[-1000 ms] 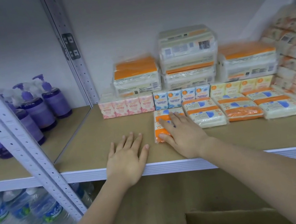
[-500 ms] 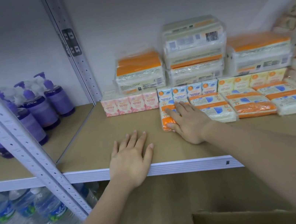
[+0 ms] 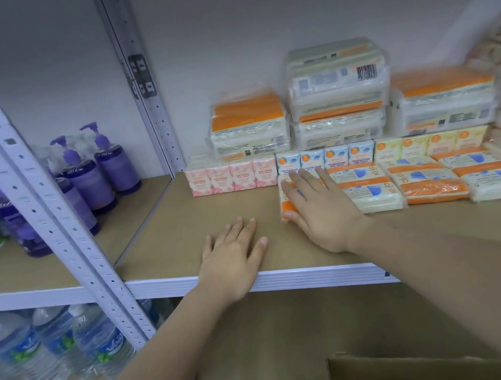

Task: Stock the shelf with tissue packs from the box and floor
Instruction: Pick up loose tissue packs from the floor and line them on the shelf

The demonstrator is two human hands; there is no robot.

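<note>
A: Tissue pack (image 3: 287,203), orange-and-white, soft plastic wrap: where?
B: On shelf (image 3: 184,233), front row's left end, touching its neighbour. Right hand (image 3: 317,208) lies on it, fingers mostly straight, thumb at its front edge, probably squaring it up.
A: Left hand (image 3: 233,258)?
B: Flat on bare shelf, fingers spread, holding nothing, likely bracing. Cardboard box (image 3: 370,374) below.

Blue mini packs (image 3: 324,159) read "FRAGRANCE FREE MINI TISSUE"; pink mini packs (image 3: 232,178) read "ROSE SCENTED MINI TISSUE".
</note>
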